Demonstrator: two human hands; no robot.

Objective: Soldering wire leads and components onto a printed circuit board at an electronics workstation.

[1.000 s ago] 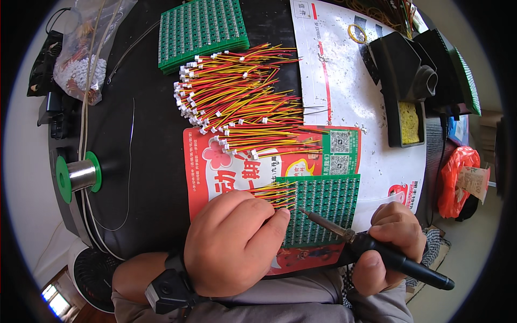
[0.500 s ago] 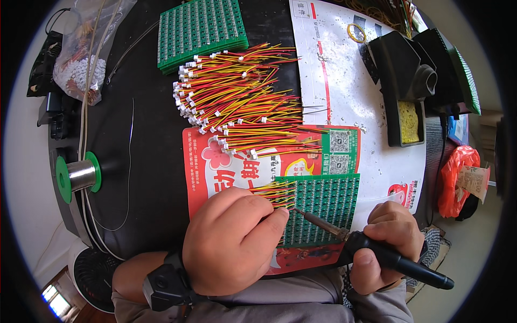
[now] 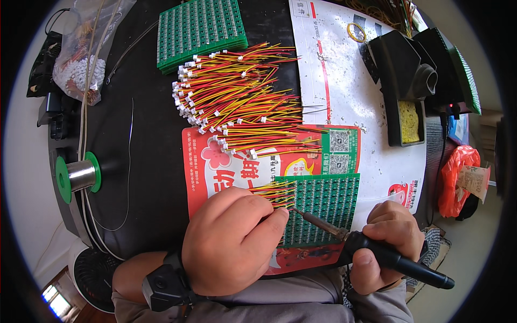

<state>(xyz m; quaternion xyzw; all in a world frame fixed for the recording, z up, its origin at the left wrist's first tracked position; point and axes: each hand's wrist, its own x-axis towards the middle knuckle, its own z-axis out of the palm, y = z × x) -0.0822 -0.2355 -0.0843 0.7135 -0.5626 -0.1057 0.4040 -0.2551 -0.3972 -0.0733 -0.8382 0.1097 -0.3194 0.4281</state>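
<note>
Two hands work close together at the near edge of the dark round table [image 3: 145,161]. The left hand [image 3: 231,242] lies curled on the green perforated circuit board [image 3: 323,207], its fingers pressed together on the ends of a small bundle of red and yellow wires [image 3: 277,189], so these wires are pinned on the left edge of the board. The right hand [image 3: 390,242] is closed firmly around the black handle of a soldering iron [image 3: 377,253]. Compared with the pictures of one second and half a second ago, very little is different: both hands are in almost the same place, and only the metal tip of the iron has moved a little to the left, until it now stands just beside the left fingertips, at the wire ends or touching them; I cannot tell which. I judge from this that one joint is being soldered now and that the work is in the middle, because a large heap of loose red and yellow wires with white plugs [image 3: 237,97] is waiting farther on the table. A green spool of solder wire [image 3: 78,175] stands well apart at the left, and a second stack of green boards [image 3: 199,29] lies at the far side.
</note>
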